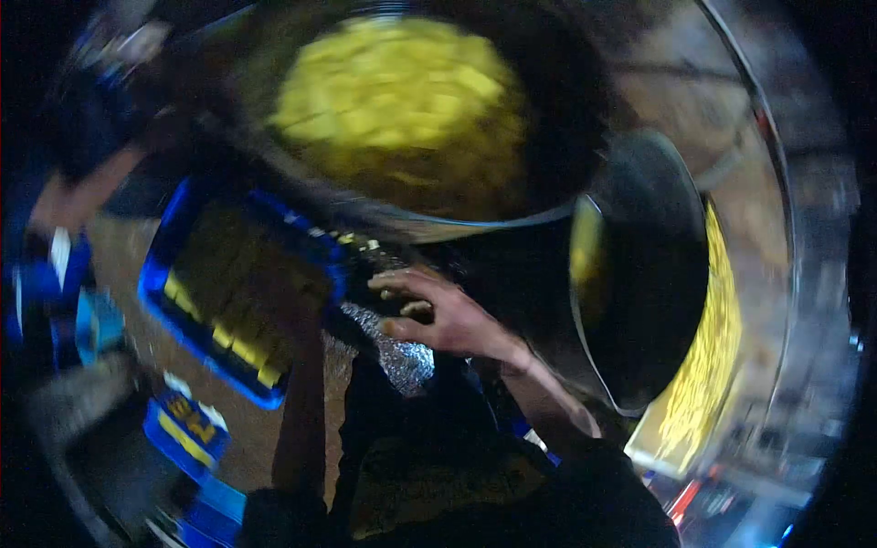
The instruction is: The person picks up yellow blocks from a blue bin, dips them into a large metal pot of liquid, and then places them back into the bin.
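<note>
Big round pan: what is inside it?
Yellow food fills the big round pan, too blurred to name. It covers the pan's bottom.

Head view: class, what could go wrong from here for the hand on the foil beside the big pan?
1. The right hand sits on the crinkled foil just below the large pan of yellow food. If the pan is hot, the hand may get burned.
2. The blue crate of yellow pieces stands close by. A careless elbow could tip it.
</note>
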Motion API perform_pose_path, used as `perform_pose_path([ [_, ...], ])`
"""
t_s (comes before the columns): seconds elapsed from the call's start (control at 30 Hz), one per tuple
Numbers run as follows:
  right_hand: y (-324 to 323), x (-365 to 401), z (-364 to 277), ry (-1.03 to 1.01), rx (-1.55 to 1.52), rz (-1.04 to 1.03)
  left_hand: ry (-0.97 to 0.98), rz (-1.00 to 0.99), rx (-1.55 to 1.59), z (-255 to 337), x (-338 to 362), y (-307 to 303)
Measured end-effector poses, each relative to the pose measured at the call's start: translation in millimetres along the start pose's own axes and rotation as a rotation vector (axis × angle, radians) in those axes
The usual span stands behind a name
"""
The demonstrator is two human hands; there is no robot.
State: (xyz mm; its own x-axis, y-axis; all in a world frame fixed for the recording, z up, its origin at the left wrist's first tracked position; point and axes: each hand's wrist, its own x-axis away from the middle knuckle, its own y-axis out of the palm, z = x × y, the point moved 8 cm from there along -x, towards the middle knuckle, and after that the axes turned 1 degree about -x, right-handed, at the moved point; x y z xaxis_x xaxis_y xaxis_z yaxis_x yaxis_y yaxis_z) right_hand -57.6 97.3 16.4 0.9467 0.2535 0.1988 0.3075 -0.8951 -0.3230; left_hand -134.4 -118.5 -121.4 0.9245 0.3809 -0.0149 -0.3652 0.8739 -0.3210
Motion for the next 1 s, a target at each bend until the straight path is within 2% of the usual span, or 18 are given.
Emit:
perform_pose_path([
  [0.1, -103.3, 117.8, -9.5, -0.072, -0.535, 0.296, 0.268, -0.042, 0.412, 193.3, 70.7, 45.8],
  [0.17, -184.5, 205.0, -9.5, -0.182, -0.352, 0.525, 0.501, -0.244, 0.653, 287.5, 129.2, 93.5],
  [0.2, -218.7, 242.7, 1.7, -0.17, -0.381, 0.693, 0.631, -0.365, 0.772, 327.5, 163.3, 126.8],
  [0.27, -277.8, 308.3, 39.1, -0.074, -0.372, 0.972, 0.732, -0.887, 0.724, 372.9, 238.7, 212.1],
  [0.33, -312.8, 349.7, 119.3, 0.237, -0.245, 1.006, 0.825, -1.32, 0.489, 390.1, 329.2, 292.8],
  [0.4, -326.5, 370.2, 229.4, 0.101, 0.051, 0.751, 0.624, -1.734, 0.144, 329.6, 414.9, 385.9],
  [0.47, -301.7, 386.2, 369.2, 0.738, 0.57, 0.267, 0.812, -1.812, -0.321, 232.9, 470.3, 453.5],
  [0.5, -283.1, 388.8, 417.6, 0.795, 0.66, 0.204, 0.848, -1.9, -0.59, 177.5, 487.5, 475.5],
  [0.53, -262.6, 386.6, 457.2, 0.847, 0.751, 0.137, 0.753, -1.921, -0.834, 137.0, 487.0, 482.1],
  [0.57, -242.5, 383.9, 483.3, 0.875, 0.67, 0.144, 0.896, -1.867, -0.847, 90.4, 491.6, 494.5],
  [0.6, -233.4, 385.6, 502.4, 0.903, 0.592, 0.155, 1.174, -1.661, -0.671, 24.6, 489.6, 504.4],
  [0.63, -220.0, 383.8, 516.2, 0.924, 0.547, 0.185, 0.688, -1.879, -0.809, -63.9, 479.6, 529.3],
  [0.67, -206.1, 381.6, 527.1, 0.935, 0.526, 0.23, 0.916, -1.865, -1.14, -30.0, 477.1, 499.3],
  [0.7, -192.4, 378.2, 537.6, 0.938, 0.519, 0.274, 0.916, -1.828, -1.241, -27.9, 480.6, 485.0],
  [0.73, -181.8, 376.3, 547.2, 0.939, 0.519, 0.321, 0.917, -1.839, -1.249, -40.9, 492.2, 479.5],
  [0.8, -169.8, 371.7, 551.4, 0.933, 0.526, 0.405, 1.137, -1.447, -0.902, -45.9, 506.8, 487.0],
  [0.9, -152.2, 371.2, 563.9, 0.926, 0.538, 0.501, 1.036, -1.464, -1.048, -88.1, 528.8, 493.6],
  [1.0, -153.8, 368.1, 562.8, 0.895, 0.505, 0.56, 0.986, -1.461, -1.005, -101.7, 538.5, 489.4],
])
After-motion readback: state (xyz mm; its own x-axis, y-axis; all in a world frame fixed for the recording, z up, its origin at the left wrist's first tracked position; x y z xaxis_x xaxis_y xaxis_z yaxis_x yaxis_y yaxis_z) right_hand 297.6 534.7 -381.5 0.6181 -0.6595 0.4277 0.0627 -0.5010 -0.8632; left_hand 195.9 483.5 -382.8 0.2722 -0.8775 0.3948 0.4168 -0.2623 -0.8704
